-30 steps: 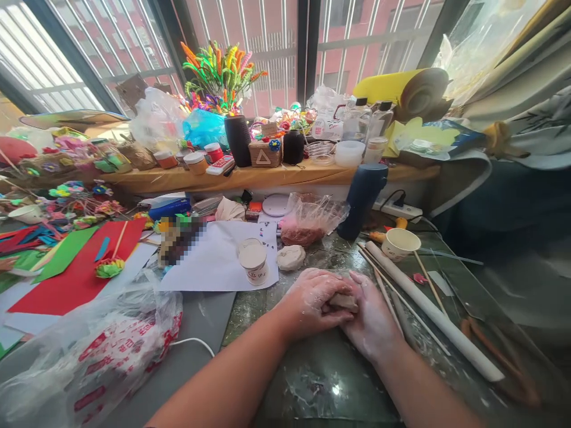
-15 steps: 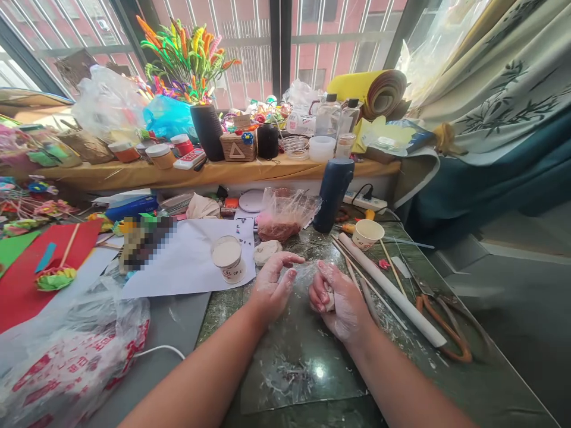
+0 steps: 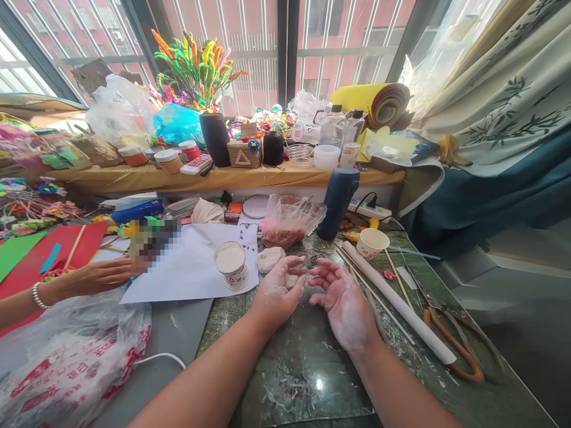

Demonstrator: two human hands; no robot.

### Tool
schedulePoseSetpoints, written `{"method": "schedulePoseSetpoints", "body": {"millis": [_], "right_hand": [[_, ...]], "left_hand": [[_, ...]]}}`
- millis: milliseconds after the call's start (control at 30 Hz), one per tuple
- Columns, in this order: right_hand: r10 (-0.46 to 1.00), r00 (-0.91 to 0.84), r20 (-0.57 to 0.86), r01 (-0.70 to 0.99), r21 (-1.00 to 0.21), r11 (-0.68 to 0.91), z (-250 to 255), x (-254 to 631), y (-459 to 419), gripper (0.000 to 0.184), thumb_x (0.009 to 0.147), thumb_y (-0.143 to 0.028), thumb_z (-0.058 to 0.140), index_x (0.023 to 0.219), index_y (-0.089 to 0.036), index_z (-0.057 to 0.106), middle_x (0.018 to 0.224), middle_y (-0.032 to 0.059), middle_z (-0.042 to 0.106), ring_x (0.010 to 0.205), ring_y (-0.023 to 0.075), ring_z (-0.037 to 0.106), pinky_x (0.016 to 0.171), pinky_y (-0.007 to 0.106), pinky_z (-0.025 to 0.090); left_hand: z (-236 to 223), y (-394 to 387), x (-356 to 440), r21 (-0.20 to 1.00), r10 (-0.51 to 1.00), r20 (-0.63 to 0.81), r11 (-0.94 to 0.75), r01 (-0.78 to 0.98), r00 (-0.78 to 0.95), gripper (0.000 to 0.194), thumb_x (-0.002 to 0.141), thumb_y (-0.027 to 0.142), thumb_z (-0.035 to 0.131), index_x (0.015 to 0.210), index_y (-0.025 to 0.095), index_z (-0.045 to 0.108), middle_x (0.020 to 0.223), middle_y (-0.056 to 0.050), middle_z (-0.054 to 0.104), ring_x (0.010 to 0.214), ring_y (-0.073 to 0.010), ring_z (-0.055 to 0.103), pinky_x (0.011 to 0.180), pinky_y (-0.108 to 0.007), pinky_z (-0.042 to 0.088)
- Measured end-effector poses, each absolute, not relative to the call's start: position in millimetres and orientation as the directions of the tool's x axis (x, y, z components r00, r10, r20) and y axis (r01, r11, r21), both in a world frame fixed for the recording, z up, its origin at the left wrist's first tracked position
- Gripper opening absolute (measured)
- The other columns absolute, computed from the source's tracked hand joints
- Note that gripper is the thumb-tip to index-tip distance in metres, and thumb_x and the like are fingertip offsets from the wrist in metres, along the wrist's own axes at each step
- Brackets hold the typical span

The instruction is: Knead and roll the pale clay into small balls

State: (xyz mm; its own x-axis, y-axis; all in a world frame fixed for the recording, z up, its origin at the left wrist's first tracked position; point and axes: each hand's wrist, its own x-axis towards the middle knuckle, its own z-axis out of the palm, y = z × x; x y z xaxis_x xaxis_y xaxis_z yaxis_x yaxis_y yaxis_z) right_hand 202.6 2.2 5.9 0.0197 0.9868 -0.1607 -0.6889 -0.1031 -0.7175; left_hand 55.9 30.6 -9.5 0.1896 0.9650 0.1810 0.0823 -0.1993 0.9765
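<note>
A small piece of white dough (image 3: 291, 281) rests in my left hand (image 3: 275, 297), between the curled fingers and the thumb. My right hand (image 3: 345, 303) faces it a short way off, fingers apart and nothing in them. White powder coats both palms. Just behind my left hand lies a larger lump of white dough (image 3: 270, 259). To its left stands a paper cup (image 3: 231, 267) filled with white powder, on a sheet of white paper (image 3: 178, 279). Beneath my hands is a clear sheet (image 3: 303, 356) smeared with white residue.
A white rolling pin (image 3: 401, 303), thin sticks and scissors (image 3: 464, 356) lie on the right. Behind are a dark blue bottle (image 3: 336, 205), another paper cup (image 3: 373, 242) and a bag of reddish-brown material (image 3: 285, 232). Another person's hand (image 3: 104, 273) reaches in from the left above a plastic bag (image 3: 84, 356).
The dough piece has passed from my closed right hand to my left, and my right hand has opened. Another person's hand has come in at the left.
</note>
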Motion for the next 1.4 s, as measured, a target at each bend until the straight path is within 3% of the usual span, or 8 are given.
{"method": "schedulePoseSetpoints", "body": {"millis": [133,333,600,733,867,1033,1200,1400], "right_hand": [[0.971,0.058,-0.231,-0.695,-0.708,-0.127,2,205,6,0.03,0.084,-0.048,0.072,0.096,-0.021,0.071,0.085,0.0027,0.07,0.074,0.0163,0.063,0.055,0.025,0.053],[0.94,-0.041,-0.338,-0.736,-0.626,-0.257,0,202,8,0.023,0.079,-0.04,0.076,0.087,-0.019,0.071,0.083,0.0034,0.072,0.07,0.0148,0.065,0.061,0.025,0.055],[0.911,-0.212,-0.354,-0.668,-0.628,-0.399,1,196,1,0.023,0.078,-0.034,0.079,0.089,-0.015,0.071,0.082,0.0073,0.075,0.073,0.0179,0.071,0.07,0.03,0.058],[0.9,-0.238,-0.364,-0.676,-0.603,-0.423,-2,195,2,0.022,0.082,-0.033,0.075,0.094,-0.016,0.072,0.092,0.0095,0.077,0.083,0.021,0.074,0.077,0.035,0.059],[0.915,-0.253,-0.315,-0.729,-0.56,-0.394,2,192,4,0.028,0.088,-0.041,0.07,0.101,-0.017,0.072,0.102,0.0101,0.077,0.092,0.0198,0.073,0.084,0.033,0.057],[0.89,-0.283,-0.358,-0.803,-0.419,-0.424,8,201,7,0.035,0.088,-0.052,0.064,0.089,-0.017,0.071,0.08,0.006,0.074,0.067,0.0158,0.069,0.059,0.025,0.054],[0.939,-0.22,-0.263,-0.791,-0.515,-0.329,17,211,2,0.054,0.083,-0.065,0.065,0.054,-0.021,0.054,0.038,-0.0057,0.045,0.031,0.009,0.038,0.033,0.019,0.025],[0.975,-0.123,-0.184,-0.665,-0.714,-0.219,25,221,-7,0.047,0.083,-0.067,0.063,0.064,-0.023,0.061,0.043,-0.0031,0.051,0.04,0.0147,0.05,0.041,0.025,0.041]], "left_hand": [[2,33,58,0.99,0.99,-0.005,0.024,-0.138,0.138,0.031,0.086,0.026,0.062,0.116,0.021,0.057,0.107,-0.007,0.072,0.069,-0.0151,0.072,0.07,-0.034,0.062],[22,31,56,0.974,0.992,-0.099,0.113,-0.198,0.079,0.042,0.086,0.041,0.065,0.122,0.019,0.058,0.057,0.008,0.057,0.035,-0.0081,0.047,0.035,-0.018,0.038],[18,38,56,0.911,0.98,-0.157,0.192,-0.366,0.122,0.044,0.08,0.054,0.076,0.102,0.02,0.059,0.047,0.013,0.039,0.033,-0.0038,0.026,0.033,-0.016,0.021],[11,39,55,0.941,0.989,-0.138,0.115,-0.319,-0.05,0.042,0.083,0.056,0.073,0.089,0.021,0.051,0.054,0.011,0.044,0.038,-0.0048,0.036,0.038,-0.017,0.029],[7,28,53,0.969,0.976,0.191,-0.171,-0.178,0.104,0.048,0.088,0.058,0.067,0.118,0.022,0.057,0.093,-0.003,0.068,0.087,-0.0181,0.068,0.085,-0.033,0.055],[5,18,54,0.957,0.878,0.275,-0.289,-0.025,0.392,0.052,0.096,0.054,0.056,0.136,0.022,0.058,0.14,-0.013,0.06,0.135,-0.0307,0.051,0.118,-0.046,0.035],[-2,31,53,0.984,0.972,0.16,-0.142,-0.112,0.173,0.044,0.096,0.057,0.054,0.11,0.019,0.07,0.115,-0.011,0.07,0.115,-0.0272,0.062,0.106,-0.042,0.047],[0,41,54,0.912,0.993,-0.065,0.1,-0.397,0.101,0.039,0.091,0.056,0.062,0.097,0.018,0.068,0.101,-0.007,0.072,0.096,-0.0205,0.067,0.085,-0.032,0.055]]}}
